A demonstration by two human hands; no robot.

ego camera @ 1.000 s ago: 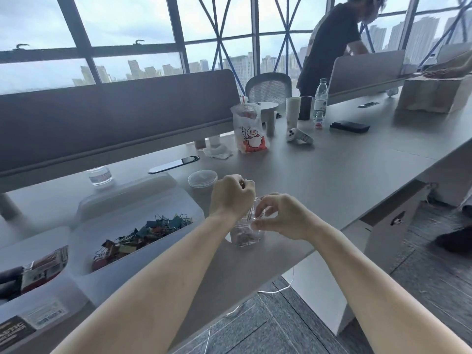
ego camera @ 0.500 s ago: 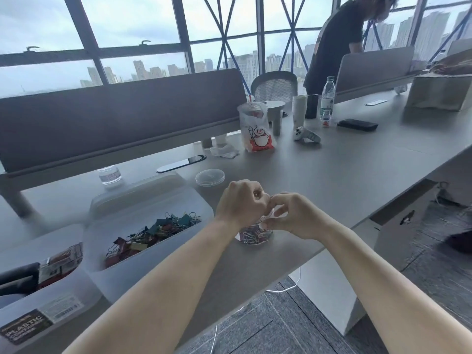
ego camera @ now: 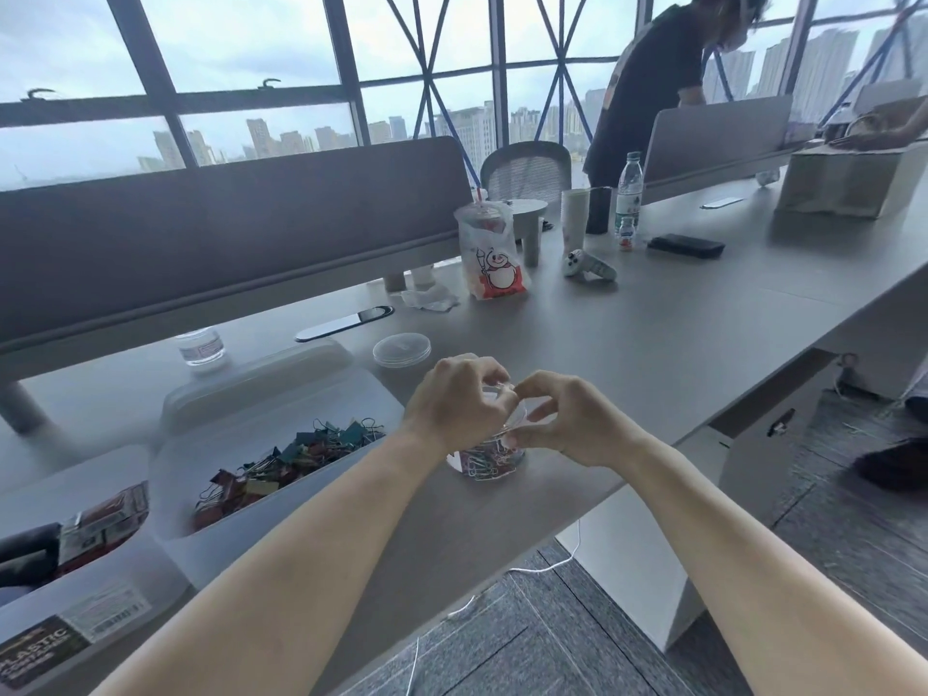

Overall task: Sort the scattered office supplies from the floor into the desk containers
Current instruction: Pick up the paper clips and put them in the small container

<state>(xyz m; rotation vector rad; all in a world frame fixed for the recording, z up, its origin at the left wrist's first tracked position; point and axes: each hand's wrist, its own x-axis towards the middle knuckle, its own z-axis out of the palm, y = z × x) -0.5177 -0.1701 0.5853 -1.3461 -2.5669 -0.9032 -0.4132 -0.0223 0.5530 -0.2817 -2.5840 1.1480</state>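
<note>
Left grip (ego camera: 459,399) and right grip (ego camera: 572,419) round clear jar (ego camera: 513,455) (paper clips (ego camera: 479,467) inside).

place: high-rise office | evidence: long shared desk (ego camera: 653,344), divider panels (ego camera: 226,243), mesh chair (ego camera: 527,173), probably upper-floor skyline windows (ego camera: 226,42)

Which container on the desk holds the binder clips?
The middle white bin; the clear jar at the desk edge holds paper clips, the leftmost bin small boxes.
</note>
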